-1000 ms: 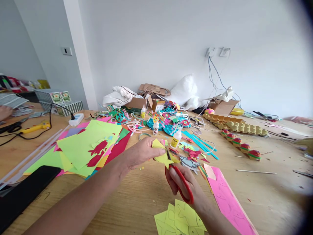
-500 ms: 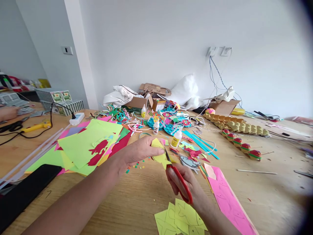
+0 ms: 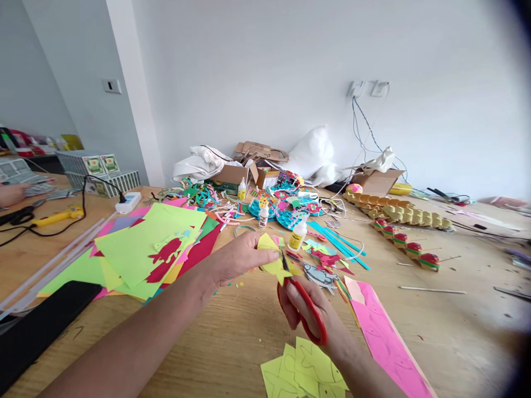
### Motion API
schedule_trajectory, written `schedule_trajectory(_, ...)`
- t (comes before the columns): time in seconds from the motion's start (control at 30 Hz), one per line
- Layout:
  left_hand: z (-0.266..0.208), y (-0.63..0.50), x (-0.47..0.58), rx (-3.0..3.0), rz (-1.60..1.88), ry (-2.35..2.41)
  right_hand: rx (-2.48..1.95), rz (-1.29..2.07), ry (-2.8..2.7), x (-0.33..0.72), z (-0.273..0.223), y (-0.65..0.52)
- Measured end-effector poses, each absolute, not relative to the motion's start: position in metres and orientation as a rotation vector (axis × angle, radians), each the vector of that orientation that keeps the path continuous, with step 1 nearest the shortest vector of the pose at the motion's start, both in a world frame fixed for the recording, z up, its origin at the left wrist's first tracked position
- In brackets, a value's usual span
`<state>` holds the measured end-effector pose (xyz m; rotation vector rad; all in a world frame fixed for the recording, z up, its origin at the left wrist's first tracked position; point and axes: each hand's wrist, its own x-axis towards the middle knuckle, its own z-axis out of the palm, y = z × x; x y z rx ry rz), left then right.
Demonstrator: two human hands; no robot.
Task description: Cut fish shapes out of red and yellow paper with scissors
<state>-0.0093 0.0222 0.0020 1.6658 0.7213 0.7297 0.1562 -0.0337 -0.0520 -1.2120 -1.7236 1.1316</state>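
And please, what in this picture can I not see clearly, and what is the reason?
All in the head view:
Yellow paper piece: one part is hidden by the thumb of the left hand.
Red scissors: the right hand covers part of the handles.
Nearest white bottle: its label print is too small to read.
Yellow sheets with drawn lines: cut off by the bottom edge.
Co-worker's hand: cut off by the left edge.

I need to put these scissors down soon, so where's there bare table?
Mostly bare wood shows between your left forearm and the yellow drawn-on sheets, and right of the pink strip, nearer you than the thin stick. It's crowded beyond your left hand, around the nearest white bottle, and leftward, where the paper stack spreads.
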Motion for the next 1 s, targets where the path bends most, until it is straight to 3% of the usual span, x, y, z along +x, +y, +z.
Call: schedule_trajectory(1.0, 0.0050, 0.0252, -0.0151, 1.599, 0.566, 0.736, -1.261, 1.194, -1.690, 0.1563, -0.0573, -0.0322)
